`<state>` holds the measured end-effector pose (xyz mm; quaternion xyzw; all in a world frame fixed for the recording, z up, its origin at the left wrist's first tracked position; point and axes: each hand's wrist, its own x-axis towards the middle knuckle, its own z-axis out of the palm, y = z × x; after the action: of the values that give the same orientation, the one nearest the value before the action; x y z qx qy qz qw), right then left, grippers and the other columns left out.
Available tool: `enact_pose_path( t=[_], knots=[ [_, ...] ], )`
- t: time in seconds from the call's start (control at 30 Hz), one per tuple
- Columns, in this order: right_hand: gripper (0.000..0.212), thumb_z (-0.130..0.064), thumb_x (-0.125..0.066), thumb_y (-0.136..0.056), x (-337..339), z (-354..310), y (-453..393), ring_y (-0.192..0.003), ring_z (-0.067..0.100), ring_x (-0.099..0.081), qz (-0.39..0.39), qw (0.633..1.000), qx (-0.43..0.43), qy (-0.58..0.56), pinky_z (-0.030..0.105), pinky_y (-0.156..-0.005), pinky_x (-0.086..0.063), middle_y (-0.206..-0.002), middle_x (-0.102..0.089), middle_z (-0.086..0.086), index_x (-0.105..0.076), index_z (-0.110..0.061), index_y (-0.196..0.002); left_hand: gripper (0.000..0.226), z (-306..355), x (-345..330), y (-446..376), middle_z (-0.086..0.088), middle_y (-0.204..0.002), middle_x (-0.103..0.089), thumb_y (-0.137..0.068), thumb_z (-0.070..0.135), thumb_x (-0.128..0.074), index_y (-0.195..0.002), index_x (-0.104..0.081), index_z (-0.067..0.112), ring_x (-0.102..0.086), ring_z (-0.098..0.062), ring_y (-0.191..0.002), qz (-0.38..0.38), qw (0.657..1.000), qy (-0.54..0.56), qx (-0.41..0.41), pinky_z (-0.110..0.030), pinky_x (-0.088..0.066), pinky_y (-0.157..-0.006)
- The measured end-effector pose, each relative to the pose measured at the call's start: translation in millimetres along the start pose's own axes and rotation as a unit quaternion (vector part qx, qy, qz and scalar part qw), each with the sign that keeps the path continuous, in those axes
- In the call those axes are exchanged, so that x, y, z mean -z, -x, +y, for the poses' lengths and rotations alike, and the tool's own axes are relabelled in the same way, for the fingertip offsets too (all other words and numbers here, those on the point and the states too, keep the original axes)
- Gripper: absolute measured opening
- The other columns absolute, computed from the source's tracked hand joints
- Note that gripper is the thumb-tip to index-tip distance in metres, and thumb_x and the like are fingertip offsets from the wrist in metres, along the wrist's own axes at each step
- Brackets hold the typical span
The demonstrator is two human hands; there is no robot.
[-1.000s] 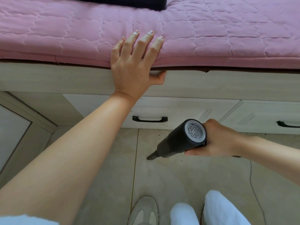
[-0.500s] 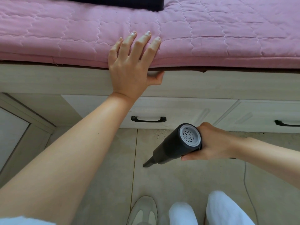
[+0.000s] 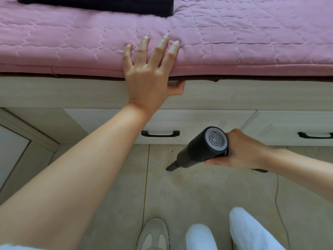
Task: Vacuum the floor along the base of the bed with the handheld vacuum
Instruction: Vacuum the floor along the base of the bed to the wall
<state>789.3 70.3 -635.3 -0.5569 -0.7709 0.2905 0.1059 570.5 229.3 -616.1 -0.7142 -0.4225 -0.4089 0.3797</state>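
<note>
Head view, landmark: the bed [image 3: 252, 51], its pink quilted cover filling the upper part of the view.
Left hand [image 3: 149, 73]: fingers spread wide and straight, laid flat over the bed's front edge; the thumb hooks under the cover's lip against the pale wooden frame.
Right hand [image 3: 241, 150]: below the bed and to the right, fingers wrapped round the rear of the vacuum.
Vacuum [image 3: 200, 150]: a dark handheld cylinder with a grey vented end cap facing the camera, held in front of the bed's base and tilted down and to the left.
Nozzle [image 3: 172, 166]: narrow and dark, its tip at the floor just out from the bed's base; whether it touches cannot be told.
Floor [image 3: 198, 192]: pale tiles below the bed, a grout line running away from it.
Debris [image 3: 173, 147]: dark specks scattered along the foot of the bed, just beyond the nozzle.
Drawers [image 3: 198, 123]: white fronts set under the bed frame, each with a black handle [image 3: 160, 133].
Dark cloth [image 3: 100, 3]: lying on top of the bed, at the far edge.
Cord [image 3: 276, 192]: thin and grey, trailing over the floor on the right, away from the bed.
Shoe [image 3: 153, 235]: grey, on the floor nearest the camera, beside white trouser legs [image 3: 252, 231].
</note>
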Motion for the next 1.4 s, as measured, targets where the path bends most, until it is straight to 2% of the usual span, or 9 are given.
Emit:
enact_pose_path(
  t=[0.23, 0.53, 0.63, 0.87, 1.03, 1.2, 1.4],
  knots=[
    [0.029, -0.046, -0.078, -0.067, 5.5, 8.2, 7.8, -0.069, -0.008, -0.059, -0.012, 1.000, 0.003, -0.008, 0.007, -0.058, -0.039, -0.069, -0.059, -0.035, -0.050, -0.050, -0.068, 0.075, 8.6, -1.5, -6.0, -0.001, -0.130, -0.067, -0.070, 0.066, -0.063, -0.130, -0.067, 0.022, -0.063, -0.038, -0.118, 0.000, 1.000, 0.005, 0.004, -0.060, -0.046, -0.099],
    [0.031, -0.050, -0.077, -0.068, 12.3, 13.5, 0.4, -0.070, -0.012, -0.057, -0.005, 1.000, 0.013, 0.007, 0.008, -0.057, -0.040, -0.070, -0.056, -0.041, -0.047, -0.053, -0.073, 0.073, 33.2, -5.8, -14.3, 0.000, -0.126, -0.069, -0.069, 0.065, -0.063, -0.124, -0.071, 0.018, -0.065, -0.036, -0.115, 0.023, 0.999, 0.039, 0.009, -0.054, -0.050, -0.097],
    [0.029, -0.052, -0.076, -0.067, 16.2, 16.9, -6.6, -0.071, -0.008, -0.059, -0.010, 1.000, 0.016, 0.000, 0.009, -0.057, -0.041, -0.072, -0.058, -0.038, -0.048, -0.053, -0.077, 0.070, 33.1, -6.6, -15.1, 0.000, -0.125, -0.070, -0.071, 0.066, -0.062, -0.122, -0.072, 0.018, -0.065, -0.036, -0.115, 0.030, 0.999, 0.043, 0.014, -0.052, -0.049, -0.097],
    [0.032, -0.041, -0.080, -0.067, 15.3, 21.3, -7.5, -0.071, -0.008, -0.060, -0.033, 0.998, 0.038, -0.026, 0.008, -0.058, -0.042, -0.074, -0.059, -0.039, -0.050, -0.049, -0.076, 0.065, 42.1, -9.1, -16.0, 0.001, -0.122, -0.071, -0.073, 0.065, -0.061, -0.116, -0.075, 0.018, -0.068, -0.033, -0.112, 0.046, 0.997, 0.053, 0.028, -0.050, -0.050, -0.096],
    [0.029, -0.052, -0.076, -0.065, 11.6, 30.5, -12.6, -0.067, 0.000, -0.061, -0.006, 1.000, 0.028, -0.006, 0.013, -0.055, -0.046, -0.064, -0.062, -0.022, -0.050, -0.048, -0.076, 0.068, 43.8, -9.7, -14.7, 0.002, -0.124, -0.070, -0.072, 0.067, -0.063, -0.120, -0.074, 0.020, -0.067, -0.032, -0.113, 0.046, 0.997, 0.046, 0.031, -0.050, -0.050, -0.097],
    [0.040, -0.056, -0.073, -0.067, 9.2, 37.1, -17.6, -0.067, 0.007, -0.061, 0.013, 0.998, 0.029, 0.056, 0.021, -0.059, -0.050, -0.070, -0.062, -0.018, -0.057, -0.033, -0.095, 0.072, 51.3, -9.0, -16.1, 0.000, -0.123, -0.071, -0.071, 0.071, -0.062, -0.121, -0.074, 0.021, -0.068, -0.034, -0.111, 0.045, 0.998, 0.037, 0.039, -0.054, -0.050, -0.097],
    [0.037, -0.061, -0.069, -0.067, 9.5, 39.7, -5.6, -0.064, 0.007, -0.060, 0.004, 0.996, 0.036, 0.076, 0.020, -0.057, -0.048, -0.067, -0.060, -0.017, -0.046, -0.041, -0.089, 0.069, 54.5, -12.8, -10.6, -0.001, -0.123, -0.071, -0.072, 0.071, -0.061, -0.120, -0.074, 0.025, -0.068, -0.034, -0.111, 0.052, 0.998, 0.025, 0.030, -0.057, -0.050, -0.097]
  ],
)
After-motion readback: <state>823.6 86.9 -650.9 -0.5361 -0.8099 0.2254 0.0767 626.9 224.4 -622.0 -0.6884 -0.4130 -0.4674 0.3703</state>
